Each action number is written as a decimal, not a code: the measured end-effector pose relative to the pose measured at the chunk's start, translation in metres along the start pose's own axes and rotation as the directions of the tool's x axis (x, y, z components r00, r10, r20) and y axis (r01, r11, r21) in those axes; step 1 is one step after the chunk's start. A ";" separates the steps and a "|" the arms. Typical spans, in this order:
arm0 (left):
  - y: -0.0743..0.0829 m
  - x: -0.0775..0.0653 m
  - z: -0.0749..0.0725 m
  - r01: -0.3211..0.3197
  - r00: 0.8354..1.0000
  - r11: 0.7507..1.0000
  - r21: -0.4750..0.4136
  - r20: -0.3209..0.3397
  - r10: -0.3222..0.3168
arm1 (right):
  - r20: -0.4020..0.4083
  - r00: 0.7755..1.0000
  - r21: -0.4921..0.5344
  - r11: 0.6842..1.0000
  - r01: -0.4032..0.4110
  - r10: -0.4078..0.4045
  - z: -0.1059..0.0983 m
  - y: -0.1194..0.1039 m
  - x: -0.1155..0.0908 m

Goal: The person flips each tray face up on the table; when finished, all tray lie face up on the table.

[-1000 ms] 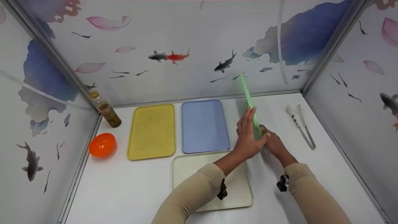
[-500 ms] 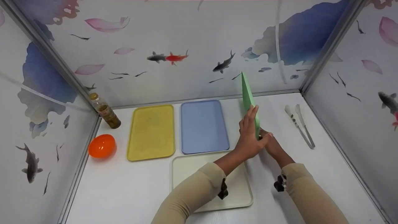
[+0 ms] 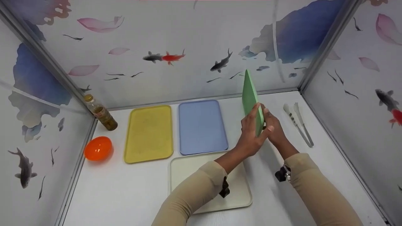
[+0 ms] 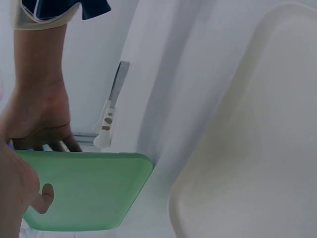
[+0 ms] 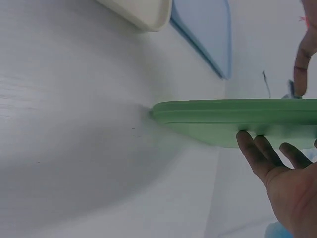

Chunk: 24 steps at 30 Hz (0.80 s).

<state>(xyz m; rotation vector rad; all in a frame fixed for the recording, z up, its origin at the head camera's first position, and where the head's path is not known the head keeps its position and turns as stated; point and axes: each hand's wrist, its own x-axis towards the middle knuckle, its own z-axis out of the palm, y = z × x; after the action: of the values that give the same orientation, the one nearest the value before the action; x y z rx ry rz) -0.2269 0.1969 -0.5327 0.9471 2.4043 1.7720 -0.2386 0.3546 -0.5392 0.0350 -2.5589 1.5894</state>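
A green tray point(image 3: 250, 94) stands tipped up nearly on edge between my two hands, its broad left face partly showing. My left hand point(image 3: 250, 135) holds it at the near end, fingers along the left face and thumb across the near edge. On the other side, my right hand point(image 3: 275, 130) has its fingers against the tray's right face. Several of its fingertips point(image 5: 242, 135) touch that face in the right wrist view, where the tray's corner comes down close to the table. A thumb or finger point(image 4: 44, 198) lies on the green face in the left wrist view.
A cream tray point(image 3: 248, 201) lies under my left forearm. Behind it lie a blue tray point(image 3: 202, 125) and a yellow tray point(image 3: 149, 133). An orange bowl point(image 3: 98, 148) and an oil bottle point(image 3: 105, 116) stand at the left. Tongs point(image 3: 300, 127) lie at the right, and printed walls enclose the table.
The green tray has turned so that more of its left face shows. My right hand has moved up along its right face. My left hand has risen slightly with the tray.
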 end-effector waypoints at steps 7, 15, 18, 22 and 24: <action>-0.003 0.006 0.001 -0.004 0.999 0.997 -0.071 0.034 0.006 | -0.077 0.981 -0.004 0.984 0.176 -0.176 -0.007 -0.031 0.019; -0.008 0.008 -0.001 0.030 0.996 0.985 -0.167 0.092 -0.014 | -0.061 0.964 -0.077 0.964 0.255 -0.260 -0.011 -0.032 0.023; -0.013 0.008 0.002 0.041 0.996 0.979 -0.202 0.082 -0.025 | -0.047 0.970 -0.083 0.969 0.233 -0.237 -0.014 -0.026 0.021; -0.021 0.007 0.006 0.073 0.997 0.979 -0.192 0.049 -0.065 | -0.038 0.974 -0.114 0.969 0.220 -0.225 -0.018 -0.021 0.021; -0.025 0.008 0.009 0.091 0.996 0.983 -0.158 0.020 -0.089 | -0.036 0.973 -0.141 0.965 0.220 -0.227 -0.019 -0.020 0.020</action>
<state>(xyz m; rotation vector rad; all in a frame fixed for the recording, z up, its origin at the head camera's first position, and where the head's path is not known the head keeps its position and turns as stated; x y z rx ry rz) -0.2415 0.2038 -0.5547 0.8166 2.2196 1.8852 -0.2553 0.3637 -0.5107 0.2560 -2.5133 1.3154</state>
